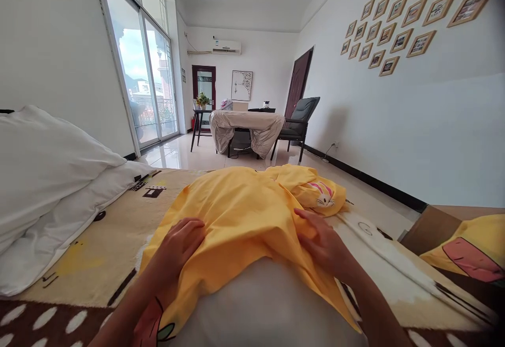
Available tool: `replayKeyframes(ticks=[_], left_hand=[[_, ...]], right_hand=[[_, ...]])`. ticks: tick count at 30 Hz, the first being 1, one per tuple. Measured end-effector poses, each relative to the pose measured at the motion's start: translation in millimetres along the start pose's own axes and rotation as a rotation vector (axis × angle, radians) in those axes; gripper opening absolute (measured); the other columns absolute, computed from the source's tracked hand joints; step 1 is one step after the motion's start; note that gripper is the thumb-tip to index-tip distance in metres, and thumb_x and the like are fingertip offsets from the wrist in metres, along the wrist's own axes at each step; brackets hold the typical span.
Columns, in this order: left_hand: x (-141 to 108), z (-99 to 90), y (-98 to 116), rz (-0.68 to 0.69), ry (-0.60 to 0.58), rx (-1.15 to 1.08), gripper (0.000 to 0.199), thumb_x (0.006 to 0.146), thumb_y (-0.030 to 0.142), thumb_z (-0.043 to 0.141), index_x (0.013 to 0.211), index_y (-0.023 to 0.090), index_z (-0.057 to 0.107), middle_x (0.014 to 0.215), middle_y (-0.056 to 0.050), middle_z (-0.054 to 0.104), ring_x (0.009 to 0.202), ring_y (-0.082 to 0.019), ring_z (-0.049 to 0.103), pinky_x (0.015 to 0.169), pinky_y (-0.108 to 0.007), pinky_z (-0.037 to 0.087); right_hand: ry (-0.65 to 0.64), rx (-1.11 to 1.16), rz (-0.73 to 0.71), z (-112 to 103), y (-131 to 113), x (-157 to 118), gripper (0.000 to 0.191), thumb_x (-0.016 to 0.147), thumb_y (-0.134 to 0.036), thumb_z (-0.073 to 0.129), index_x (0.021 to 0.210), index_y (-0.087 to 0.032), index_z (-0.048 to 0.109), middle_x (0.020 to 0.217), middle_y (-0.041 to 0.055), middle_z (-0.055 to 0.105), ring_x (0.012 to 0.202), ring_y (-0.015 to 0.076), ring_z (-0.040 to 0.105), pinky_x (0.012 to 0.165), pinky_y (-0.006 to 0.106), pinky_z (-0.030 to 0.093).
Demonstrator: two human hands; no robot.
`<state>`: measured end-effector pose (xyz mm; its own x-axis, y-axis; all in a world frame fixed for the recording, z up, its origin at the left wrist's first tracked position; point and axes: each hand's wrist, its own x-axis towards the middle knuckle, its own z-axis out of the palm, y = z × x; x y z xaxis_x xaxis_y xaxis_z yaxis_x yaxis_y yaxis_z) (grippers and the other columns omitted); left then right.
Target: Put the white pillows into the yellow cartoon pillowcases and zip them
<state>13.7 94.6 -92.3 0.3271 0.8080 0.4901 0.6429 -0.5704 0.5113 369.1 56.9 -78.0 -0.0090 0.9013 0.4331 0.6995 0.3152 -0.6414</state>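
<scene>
A yellow pillowcase (pixel 240 205) is spread over the far part of a white pillow (pixel 260 305), whose near end shows bare below the cloth's open edge. My left hand (pixel 183 244) is closed on the left side of the pillowcase, its fingers curled into the fabric. On the right side, my right hand (pixel 321 241) holds the cloth between thumb and fingers; some fingertips are hidden by folds. Beyond it, a bunched yellow part with a printed rabbit face (pixel 323 194) lies on the blanket. A carrot print shows beneath my left forearm.
A cream patterned blanket (pixel 122 247) lies under everything. White bedding (pixel 51 173) is piled at the left. A cardboard box (pixel 430 226) with yellow printed fabric (pixel 473 249) stands at the right. Farther off are a covered table (pixel 246 120) and a dark chair (pixel 302 118).
</scene>
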Motion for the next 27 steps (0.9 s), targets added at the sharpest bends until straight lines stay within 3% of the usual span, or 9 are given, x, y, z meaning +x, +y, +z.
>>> replayKeyframes(ticks=[3, 5, 10, 15, 19, 21, 23, 25, 27], left_hand=[[1, 9.2, -3, 0.003, -0.003, 0.015, 0.030, 0.093, 0.039, 0.038, 0.084, 0.022, 0.060, 0.095, -0.006, 0.064, 0.091, -0.021, 0.058, 0.082, -0.034, 0.047], [1, 10.5, -4, 0.012, 0.012, 0.041, 0.030, 0.093, 0.038, 0.037, 0.078, 0.021, 0.057, 0.087, -0.006, 0.062, 0.084, -0.021, 0.056, 0.078, -0.035, 0.047], [1, 6.5, -10, -0.036, 0.090, 0.044, 0.019, 0.089, 0.036, 0.042, 0.090, 0.021, 0.053, 0.093, -0.007, 0.060, 0.088, -0.022, 0.057, 0.078, -0.035, 0.047], [1, 2.7, -14, -0.022, 0.008, 0.063, 0.026, 0.091, 0.039, 0.040, 0.076, 0.022, 0.053, 0.081, -0.005, 0.058, 0.078, -0.020, 0.055, 0.073, -0.032, 0.045], [1, -3.5, -7, 0.002, 0.116, 0.033, 0.027, 0.092, 0.036, 0.038, 0.074, 0.021, 0.052, 0.079, -0.004, 0.056, 0.076, -0.018, 0.053, 0.070, -0.030, 0.045], [1, -9.1, -4, 0.006, 0.195, -0.003, 0.026, 0.091, 0.037, 0.040, 0.076, 0.021, 0.054, 0.084, -0.004, 0.056, 0.081, -0.018, 0.053, 0.073, -0.029, 0.046], [0, -14.8, -1, 0.021, 0.253, -0.029, 0.023, 0.091, 0.037, 0.042, 0.080, 0.022, 0.055, 0.090, -0.005, 0.058, 0.087, -0.018, 0.054, 0.077, -0.028, 0.046], [-2, -19.7, 2, 0.045, 0.290, -0.039, 0.021, 0.091, 0.036, 0.044, 0.081, 0.022, 0.056, 0.094, -0.005, 0.059, 0.090, -0.018, 0.055, 0.081, -0.027, 0.045], [-4, -23.8, 5, 0.050, 0.312, -0.050, 0.020, 0.091, 0.035, 0.044, 0.081, 0.022, 0.056, 0.097, -0.005, 0.061, 0.092, -0.017, 0.056, 0.083, -0.026, 0.044]], right_hand=[[-0.146, -0.025, 0.041, 14, 3, 3, 0.043, 0.082, -0.048, 0.052, 0.112, -0.017, 0.062, 0.105, 0.0106, 0.067, 0.096, 0.0261, 0.060, 0.085, 0.040, 0.047], [-0.203, -0.018, 0.087, 19, 4, 4, 0.033, 0.083, -0.045, 0.051, 0.095, -0.018, 0.065, 0.083, 0.0052, 0.068, 0.076, 0.0212, 0.060, 0.070, 0.033, 0.048], [-0.142, -0.037, 0.123, 15, 1, 3, 0.028, 0.080, -0.045, 0.053, 0.068, -0.019, 0.058, 0.062, -0.0008, 0.060, 0.059, 0.0157, 0.053, 0.056, 0.027, 0.041], [-0.086, -0.074, 0.061, -1, 2, -1, 0.030, 0.081, -0.046, 0.053, 0.067, -0.020, 0.057, 0.060, 0.0001, 0.059, 0.057, 0.0146, 0.050, 0.053, 0.026, 0.039], [0.097, -0.085, -0.046, -10, 4, -2, 0.024, 0.082, -0.042, 0.056, 0.071, -0.021, 0.059, 0.070, 0.0022, 0.061, 0.065, 0.0164, 0.053, 0.059, 0.028, 0.043], [0.232, 0.002, -0.112, -12, 5, -2, 0.023, 0.081, -0.043, 0.058, 0.073, -0.022, 0.060, 0.088, 0.0062, 0.064, 0.083, 0.0204, 0.058, 0.071, 0.031, 0.048], [0.283, 0.173, -0.132, -11, 5, -2, 0.024, 0.081, -0.046, 0.059, 0.075, -0.023, 0.058, 0.105, 0.0089, 0.064, 0.102, 0.0238, 0.057, 0.084, 0.035, 0.048], [0.270, 0.356, -0.074, -7, 5, -4, 0.025, 0.083, -0.048, 0.057, 0.080, -0.023, 0.055, 0.106, 0.0102, 0.064, 0.104, 0.0250, 0.058, 0.084, 0.037, 0.050], [0.248, 0.474, 0.004, -2, 5, -5, 0.025, 0.084, -0.049, 0.054, 0.083, -0.024, 0.051, 0.096, 0.0098, 0.065, 0.092, 0.0238, 0.062, 0.076, 0.035, 0.052]])
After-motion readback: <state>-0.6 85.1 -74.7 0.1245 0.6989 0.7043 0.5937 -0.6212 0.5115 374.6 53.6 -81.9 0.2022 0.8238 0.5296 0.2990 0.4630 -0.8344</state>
